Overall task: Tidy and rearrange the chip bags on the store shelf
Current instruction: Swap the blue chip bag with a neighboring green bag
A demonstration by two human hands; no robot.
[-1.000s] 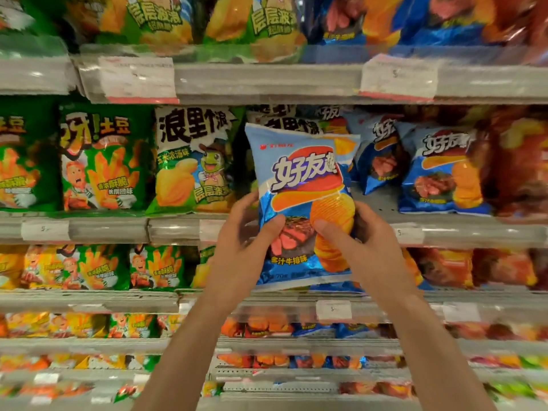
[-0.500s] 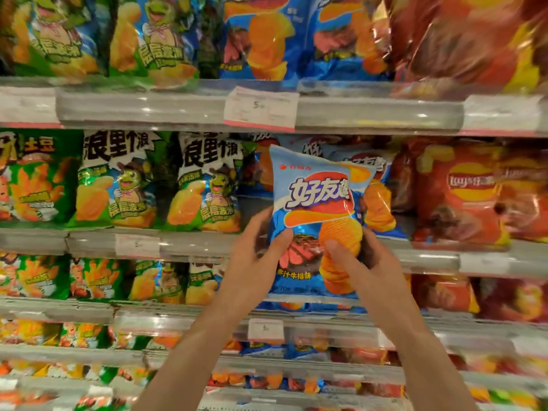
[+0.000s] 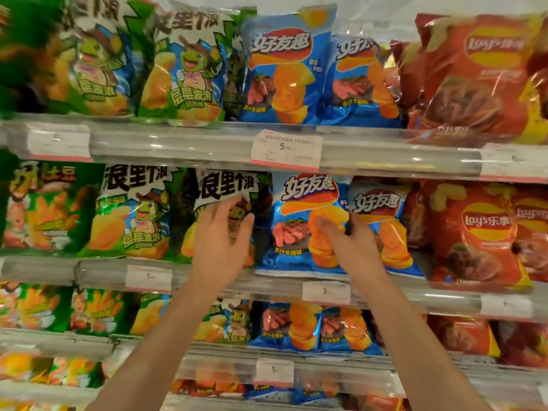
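A blue chip bag (image 3: 299,221) with ridged orange chips stands upright on the middle shelf (image 3: 267,284), between a green-and-white frog bag (image 3: 228,191) and another blue bag (image 3: 382,226). My right hand (image 3: 347,241) grips the blue bag's right side, thumb across its front and fingers behind its edge. My left hand (image 3: 222,232) is spread with fingers apart against the front of the frog bag, just left of the blue bag, holding nothing.
Red Lay's bags (image 3: 474,232) fill the right of the shelf, green bags (image 3: 44,209) the left. The shelf above (image 3: 207,146) carries the same brands in the same order. Lower shelves hold smaller bags. Price tags (image 3: 286,149) hang on the shelf rails.
The blue bag, held in both hands in front of the shelf, now stands in the row. My left hand has come off it onto the frog bag. The view has shifted up and right.
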